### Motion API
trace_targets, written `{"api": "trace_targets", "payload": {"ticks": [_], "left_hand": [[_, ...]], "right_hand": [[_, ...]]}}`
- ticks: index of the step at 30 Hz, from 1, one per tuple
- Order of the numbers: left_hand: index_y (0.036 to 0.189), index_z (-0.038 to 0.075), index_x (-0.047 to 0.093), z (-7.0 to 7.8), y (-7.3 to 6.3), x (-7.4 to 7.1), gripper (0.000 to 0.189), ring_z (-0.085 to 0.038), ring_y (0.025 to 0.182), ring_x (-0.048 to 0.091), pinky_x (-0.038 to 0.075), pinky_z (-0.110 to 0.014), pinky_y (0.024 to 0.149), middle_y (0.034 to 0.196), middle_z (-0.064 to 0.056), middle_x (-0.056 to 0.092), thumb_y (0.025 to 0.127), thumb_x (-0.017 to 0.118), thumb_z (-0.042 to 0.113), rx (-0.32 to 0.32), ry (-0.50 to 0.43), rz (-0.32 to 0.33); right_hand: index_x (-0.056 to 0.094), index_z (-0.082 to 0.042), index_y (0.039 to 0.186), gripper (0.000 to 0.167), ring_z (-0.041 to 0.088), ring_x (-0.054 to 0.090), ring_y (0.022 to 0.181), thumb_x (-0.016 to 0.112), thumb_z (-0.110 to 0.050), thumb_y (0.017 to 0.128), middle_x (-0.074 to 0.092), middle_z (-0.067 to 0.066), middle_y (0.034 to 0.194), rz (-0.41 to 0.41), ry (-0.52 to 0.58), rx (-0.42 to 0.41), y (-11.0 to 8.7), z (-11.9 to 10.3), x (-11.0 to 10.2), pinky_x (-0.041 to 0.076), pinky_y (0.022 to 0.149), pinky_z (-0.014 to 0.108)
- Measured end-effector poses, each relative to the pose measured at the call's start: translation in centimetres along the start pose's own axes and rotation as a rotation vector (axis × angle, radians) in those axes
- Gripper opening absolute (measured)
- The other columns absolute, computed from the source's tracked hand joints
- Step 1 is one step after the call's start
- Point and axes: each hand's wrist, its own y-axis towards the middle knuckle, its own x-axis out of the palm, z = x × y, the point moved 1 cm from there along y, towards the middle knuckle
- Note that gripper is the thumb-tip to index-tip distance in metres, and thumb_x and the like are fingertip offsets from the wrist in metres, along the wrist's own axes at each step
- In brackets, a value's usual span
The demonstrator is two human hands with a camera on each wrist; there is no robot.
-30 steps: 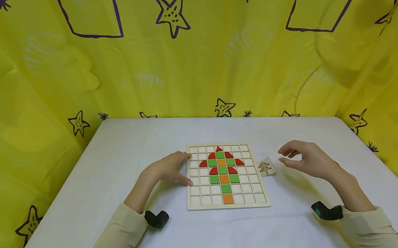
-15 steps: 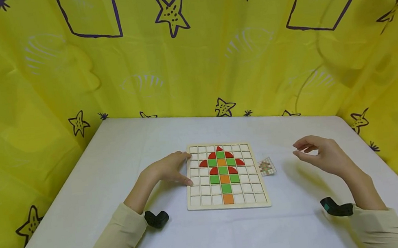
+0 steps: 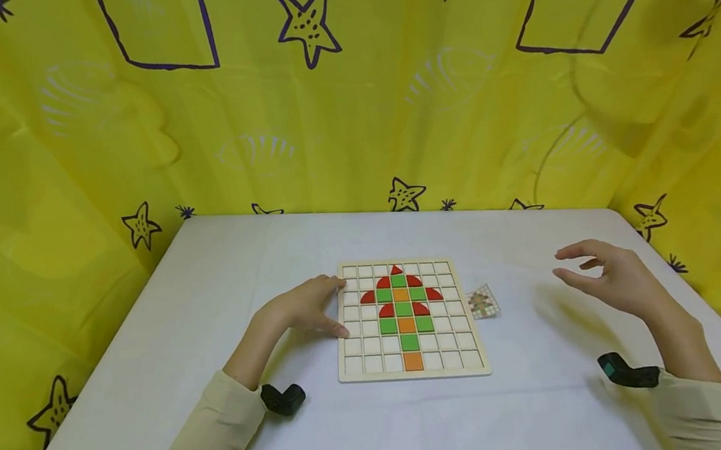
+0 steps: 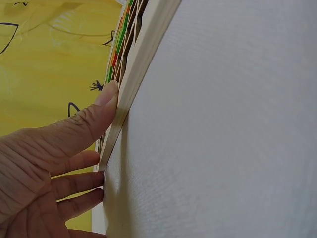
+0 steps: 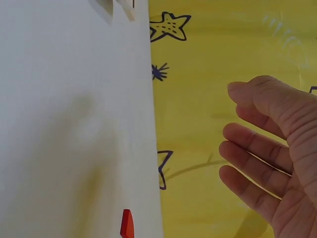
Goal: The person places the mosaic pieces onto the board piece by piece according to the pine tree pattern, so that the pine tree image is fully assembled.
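A square wooden grid board (image 3: 355, 344) lies on the white table, with red, green and orange pieces forming a tree-like pattern in its cells. My left hand (image 3: 306, 307) rests at its left edge, thumb and fingertips spread along the rim. In the left wrist view, the thumb (image 4: 94, 111) touches the board's side and the other fingers are nearly straight. Off to the right, my right hand (image 3: 610, 277) hovers over the table, fingers loosely bent and nothing between them. The right wrist view shows a small red piece (image 5: 127, 224) at its bottom edge.
Beside the board's right edge lies a small card (image 3: 483, 301) printted with a similar pattern. A yellow curtain (image 3: 322, 125) with drawn stars surrounds the white table (image 3: 257, 252) at the back and sides. Black devices sit at both wrists.
My right hand has moved right, away from the card and board, its fingers parting slightly. The left hand and the board have stayed in place.
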Motion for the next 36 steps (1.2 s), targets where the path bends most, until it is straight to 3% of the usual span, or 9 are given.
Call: {"api": "trace_targets", "payload": {"ticks": [4,6,10,14,19,23,28,33,36], "left_hand": [[0.155,0.003,0.039,0.0,0.0,0.0,0.094,-0.034,0.147,0.038,0.032,-0.049,0.122,0.157,-0.019,0.043,0.081,0.088,0.037,0.005,0.0,0.0],[0.155,0.003,0.039,-0.1,0.1,0.0,0.095,-0.034,0.147,0.038,0.032,-0.05,0.122,0.156,-0.019,0.043,0.081,0.088,0.037,0.01,0.005,0.002],[0.155,0.003,0.039,-0.1,0.1,0.0,0.095,-0.035,0.147,0.037,0.031,-0.05,0.122,0.157,-0.02,0.042,0.081,0.088,0.037,0.015,0.012,0.005],[0.155,0.003,0.039,-0.2,0.1,0.0,0.095,-0.035,0.148,0.037,0.031,-0.05,0.122,0.158,-0.02,0.041,0.081,0.088,0.037,0.012,0.01,0.004],[0.155,0.004,0.039,-0.2,0.2,0.1,0.095,-0.035,0.147,0.038,0.032,-0.051,0.122,0.157,-0.019,0.042,0.081,0.088,0.038,0.01,0.014,0.005],[0.155,0.004,0.04,-0.2,0.1,0.2,0.095,-0.035,0.146,0.039,0.033,-0.051,0.121,0.156,-0.019,0.044,0.081,0.088,0.038,0.007,0.017,0.006],[0.155,0.004,0.04,-0.1,0.0,0.1,0.094,-0.036,0.147,0.038,0.032,-0.051,0.121,0.156,-0.019,0.043,0.081,0.088,0.038,0.002,0.015,0.005],[0.155,0.004,0.04,0.0,-0.1,0.0,0.094,-0.036,0.147,0.038,0.032,-0.052,0.121,0.156,-0.019,0.043,0.081,0.088,0.037,0.002,0.008,0.006],[0.154,0.004,0.041,0.0,-0.1,0.1,0.095,-0.037,0.146,0.039,0.033,-0.052,0.121,0.156,-0.02,0.044,0.08,0.089,0.036,0.005,0.003,0.009]], "right_hand": [[0.069,-0.005,0.121,0.032,0.046,0.064,0.102,0.078,-0.019,0.093,0.07,0.014,0.115,-0.031,0.019,0.074,-0.3,0.9,-0.6,0.056,0.059,0.022],[0.069,-0.003,0.121,0.033,0.05,0.063,0.102,0.077,-0.019,0.093,0.069,0.012,0.115,-0.034,0.023,0.091,-0.4,1.4,-0.8,0.056,0.06,0.021],[0.069,-0.003,0.12,0.034,0.017,0.068,0.095,0.076,-0.024,0.094,0.064,-0.019,0.11,-0.035,0.026,0.132,-0.7,2.5,-1.4,0.054,0.064,0.015],[0.068,-0.001,0.12,0.034,-0.019,0.05,0.086,0.075,-0.023,0.095,0.052,-0.04,0.1,-0.027,0.057,0.159,-1.2,3.6,-1.9,0.05,0.067,0.009],[0.067,0.002,0.118,0.034,-0.02,0.051,0.084,0.077,-0.019,0.094,0.06,-0.031,0.098,-0.012,0.074,0.175,-1.8,4.8,-2.1,0.047,0.069,0.004],[0.065,0.003,0.122,0.04,-0.019,0.05,0.083,0.077,-0.024,0.094,0.07,-0.002,0.107,-0.052,0.054,0.229,-2.1,5.5,-2.1,0.049,0.068,0.006],[0.064,0.004,0.126,0.048,-0.015,0.053,0.08,0.077,-0.029,0.094,0.066,0.03,0.121,-0.127,0.024,0.277,-2.6,6.5,-2.0,0.052,0.065,0.014],[0.065,0.005,0.125,0.049,0.003,0.062,0.086,0.077,-0.03,0.093,0.067,0.031,0.12,-0.176,0.003,0.288,-2.9,7.6,-1.7,0.051,0.066,0.015],[0.065,0.005,0.124,0.048,0.002,0.06,0.087,0.077,-0.03,0.094,0.068,0.029,0.118,-0.197,0.007,0.298,-3.2,8.1,-1.4,0.051,0.067,0.015]]}}
